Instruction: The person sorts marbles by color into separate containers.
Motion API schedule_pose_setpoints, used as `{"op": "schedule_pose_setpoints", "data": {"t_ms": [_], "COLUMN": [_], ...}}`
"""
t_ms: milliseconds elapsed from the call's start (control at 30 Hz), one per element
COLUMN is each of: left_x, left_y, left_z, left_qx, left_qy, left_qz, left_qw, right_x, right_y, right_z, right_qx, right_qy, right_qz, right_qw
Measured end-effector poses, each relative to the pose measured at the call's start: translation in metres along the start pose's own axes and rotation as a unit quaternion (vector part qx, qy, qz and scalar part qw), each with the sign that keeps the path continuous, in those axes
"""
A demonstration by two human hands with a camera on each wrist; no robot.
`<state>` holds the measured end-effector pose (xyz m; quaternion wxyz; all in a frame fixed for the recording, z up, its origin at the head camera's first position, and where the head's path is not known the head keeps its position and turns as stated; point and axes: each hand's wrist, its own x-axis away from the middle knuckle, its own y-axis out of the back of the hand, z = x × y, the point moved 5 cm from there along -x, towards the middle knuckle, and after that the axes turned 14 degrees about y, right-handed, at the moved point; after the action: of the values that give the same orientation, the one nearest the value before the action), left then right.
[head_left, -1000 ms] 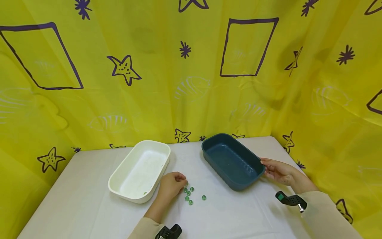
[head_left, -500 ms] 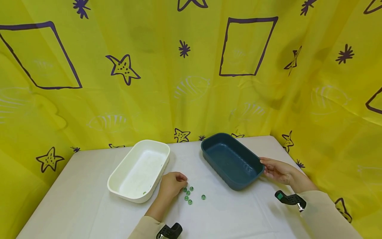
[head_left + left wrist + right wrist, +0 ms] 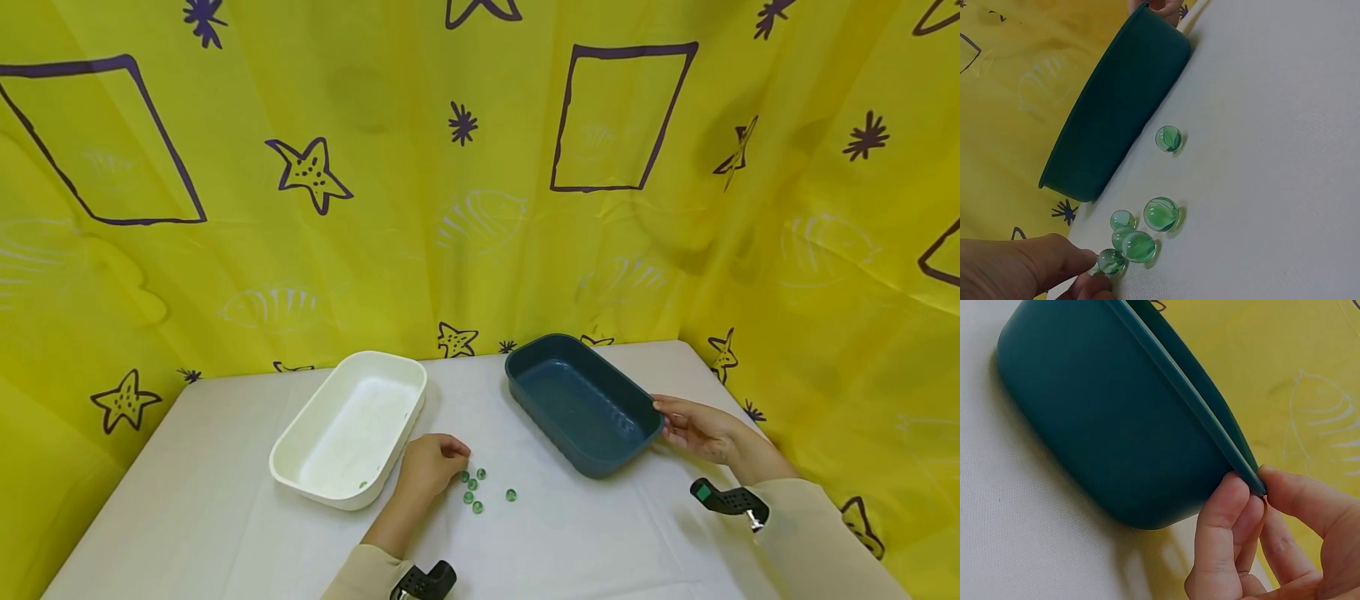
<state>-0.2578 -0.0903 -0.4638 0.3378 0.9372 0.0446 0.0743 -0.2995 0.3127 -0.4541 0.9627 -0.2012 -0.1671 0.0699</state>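
- Your left grip (image 3: 431,467): nearly closed, thumb and fingertip pinching a mostly hidden marble (image 3: 1093,270), left of the dark tub (image 3: 577,408).
- Your right grip (image 3: 701,429): thumb and fingers pinching the dark tub's rim at its right-hand corner.
- Six loose marbles (image 3: 472,484): green, on the surface (image 3: 585,542), left of the dark tub and nearer you.
- White tub (image 3: 352,437): farther left of the dark tub, small green item (image 3: 363,484) inside.
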Motion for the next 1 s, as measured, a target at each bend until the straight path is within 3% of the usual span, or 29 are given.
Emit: {"op": "schedule_pose_setpoints", "data": {"t_ms": [100,233,367,633,767,1000], "left_x": [-0.002,-0.005,-0.009,-0.010,-0.009,-0.009], "left_y": [0.001,-0.001,-0.003,-0.004,-0.004,-0.005], "left_z": [0.004,0.012,0.018,0.022,0.019,0.011], "left_qx": [0.023,0.090,0.158,0.246,0.270,0.282], "left_qy": [0.010,0.039,0.072,0.103,0.110,0.114], "left_qz": [0.011,0.046,0.080,0.107,0.123,0.138], "left_qw": [0.9996,0.9942,0.9816,0.9578,0.9488,0.9424], "right_x": [0.000,0.000,0.001,0.001,0.001,0.001], "right_y": [0.000,0.000,0.000,0.000,0.001,0.001], "right_z": [0.000,0.000,0.000,0.000,-0.001,0.000], "right_qx": [0.000,0.003,0.003,0.004,0.002,0.003], "right_qy": [0.002,0.003,0.002,0.002,0.003,0.000], "right_qz": [0.007,0.013,0.015,0.016,0.013,0.028], "right_qw": [1.0000,0.9999,0.9999,0.9999,0.9999,0.9996]}}
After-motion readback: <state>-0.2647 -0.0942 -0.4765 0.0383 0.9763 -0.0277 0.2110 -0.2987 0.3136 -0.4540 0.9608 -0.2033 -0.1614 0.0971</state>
